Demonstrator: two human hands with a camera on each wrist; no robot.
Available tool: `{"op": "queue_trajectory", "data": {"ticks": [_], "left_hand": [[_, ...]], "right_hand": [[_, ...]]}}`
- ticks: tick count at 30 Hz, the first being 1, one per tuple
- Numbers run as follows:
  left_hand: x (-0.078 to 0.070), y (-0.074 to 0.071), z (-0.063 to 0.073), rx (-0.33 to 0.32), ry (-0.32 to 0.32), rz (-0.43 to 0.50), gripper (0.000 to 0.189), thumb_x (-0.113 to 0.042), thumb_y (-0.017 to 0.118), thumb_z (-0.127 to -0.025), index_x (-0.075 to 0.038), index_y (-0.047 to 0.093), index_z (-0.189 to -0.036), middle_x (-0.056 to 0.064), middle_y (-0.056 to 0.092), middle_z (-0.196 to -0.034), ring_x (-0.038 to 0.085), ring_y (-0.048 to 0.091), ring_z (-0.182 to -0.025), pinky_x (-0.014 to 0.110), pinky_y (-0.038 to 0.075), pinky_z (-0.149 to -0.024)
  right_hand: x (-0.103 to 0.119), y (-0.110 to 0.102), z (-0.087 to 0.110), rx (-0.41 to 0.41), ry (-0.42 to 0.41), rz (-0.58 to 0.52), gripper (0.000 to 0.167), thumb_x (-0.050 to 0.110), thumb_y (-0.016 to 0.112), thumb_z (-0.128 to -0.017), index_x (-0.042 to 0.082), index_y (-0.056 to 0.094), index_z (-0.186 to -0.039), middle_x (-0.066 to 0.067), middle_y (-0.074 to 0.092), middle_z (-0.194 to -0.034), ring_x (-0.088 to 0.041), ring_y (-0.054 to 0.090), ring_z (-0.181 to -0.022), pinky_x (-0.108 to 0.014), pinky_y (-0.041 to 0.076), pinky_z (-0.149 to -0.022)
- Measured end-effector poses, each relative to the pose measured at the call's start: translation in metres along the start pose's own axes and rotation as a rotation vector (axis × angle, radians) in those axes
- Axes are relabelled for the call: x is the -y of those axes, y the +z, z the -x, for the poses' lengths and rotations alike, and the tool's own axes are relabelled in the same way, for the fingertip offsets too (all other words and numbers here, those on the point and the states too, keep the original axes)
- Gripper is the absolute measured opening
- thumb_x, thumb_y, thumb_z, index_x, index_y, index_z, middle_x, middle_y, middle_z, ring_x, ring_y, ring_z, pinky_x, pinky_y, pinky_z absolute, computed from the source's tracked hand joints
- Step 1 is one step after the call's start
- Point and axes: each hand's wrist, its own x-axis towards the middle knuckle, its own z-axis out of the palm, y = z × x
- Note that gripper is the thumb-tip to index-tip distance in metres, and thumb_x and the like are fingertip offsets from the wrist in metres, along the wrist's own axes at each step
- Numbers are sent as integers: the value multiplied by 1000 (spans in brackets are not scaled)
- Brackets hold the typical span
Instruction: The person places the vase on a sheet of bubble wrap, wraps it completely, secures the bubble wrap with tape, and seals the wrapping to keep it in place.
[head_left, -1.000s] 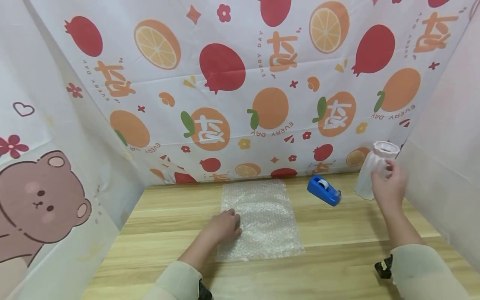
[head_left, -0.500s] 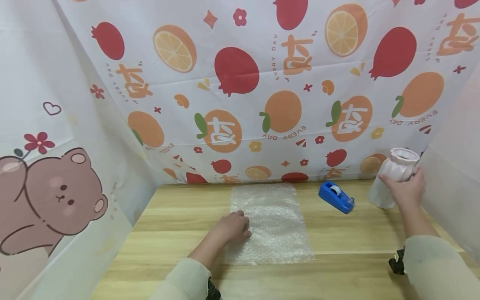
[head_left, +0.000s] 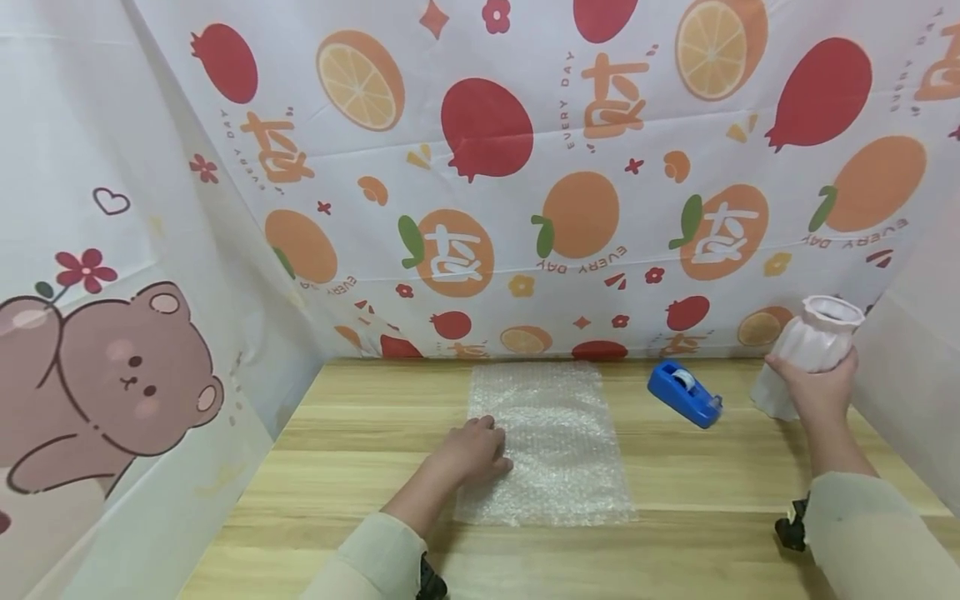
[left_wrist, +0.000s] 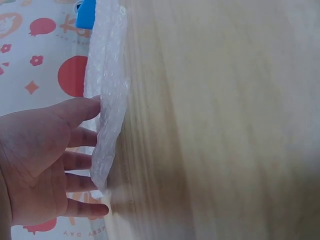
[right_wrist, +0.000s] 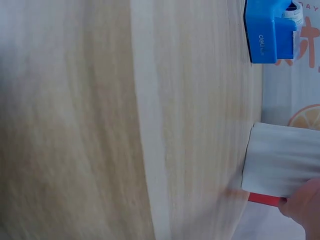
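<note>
At the far right of the head view, my right hand [head_left: 822, 392] grips a white vase [head_left: 819, 337] with a ruffled rim, thumb on its left side. Whether the vase's base touches the table I cannot tell; the hand hides part of its lower body. The right wrist view shows the smooth lower part of the vase [right_wrist: 280, 157] and a bit of the hand [right_wrist: 306, 205]. A sheet of bubble wrap [head_left: 555, 442] lies flat mid-table. My left hand [head_left: 474, 452] rests at its left edge, and in the left wrist view its extended fingers [left_wrist: 82, 160] touch the wrap [left_wrist: 107, 120].
A blue tape dispenser [head_left: 684, 393] with a roll of tape stands between the bubble wrap and the vase, near the back. The light wooden table [head_left: 337, 467] ends at a fruit-print curtain [head_left: 510, 200]. Pale cloth hangs on both sides.
My right hand has gone from reaching beside the vase to gripping it round the body. The left hand has stayed on the bubble wrap. The head view has shifted a little.
</note>
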Motion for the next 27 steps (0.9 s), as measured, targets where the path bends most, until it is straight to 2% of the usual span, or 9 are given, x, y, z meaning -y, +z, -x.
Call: {"op": "queue_trajectory", "data": {"ticks": [6, 13, 15, 20, 24, 27], "left_hand": [[-5, -1, -2, -16, 6, 2, 27, -41, 66, -91, -14, 63, -88, 12, 61, -120, 35, 57, -115, 57, 49, -87], [4, 7, -6, -72, -23, 121, 25, -35, 60, -94, -13, 71, -95, 9, 63, -113, 34, 58, -108, 62, 44, -86], [8, 7, -8, -100, -38, 158, 25, -35, 60, -94, -12, 72, -97, 9, 63, -110, 34, 57, -106, 60, 45, -83], [16, 6, -9, -157, -73, 232, 29, -33, 62, -94, -9, 70, -109, 13, 62, -118, 38, 59, -109, 59, 47, -83], [17, 6, -9, -186, -112, 279, 39, -34, 62, -95, -9, 64, -124, 15, 57, -132, 38, 54, -122, 60, 45, -92], [14, 4, -12, -249, -100, 290, 40, -35, 63, -95, -10, 63, -126, 13, 56, -134, 36, 52, -124, 59, 45, -92]], "right_hand": [[-5, -7, -1, -40, 27, -15, 112, 40, 81, -79, 34, -1, -155, 5, 22, -156, -21, 23, -144, -38, 20, -120], [-10, -10, 2, -50, -3, 24, 109, 38, 82, -78, 27, 7, -156, 0, 27, -153, -23, 28, -142, -39, 24, -119], [-7, -12, 4, -37, -36, 50, 108, 40, 82, -78, 26, 8, -156, -2, 28, -153, -25, 29, -140, -42, 25, -118], [9, -14, 16, 14, -174, 148, 107, 45, 80, -79, 23, 11, -157, -11, 32, -149, -31, 37, -131, -54, 34, -110], [29, -10, 37, 59, -272, 212, 107, 49, 78, -79, 18, 12, -157, -18, 34, -148, -37, 41, -126, -62, 39, -101], [45, -2, 56, 85, -326, 238, 106, 53, 77, -79, 18, 14, -156, -20, 36, -148, -40, 42, -124, -67, 42, -96]]}}
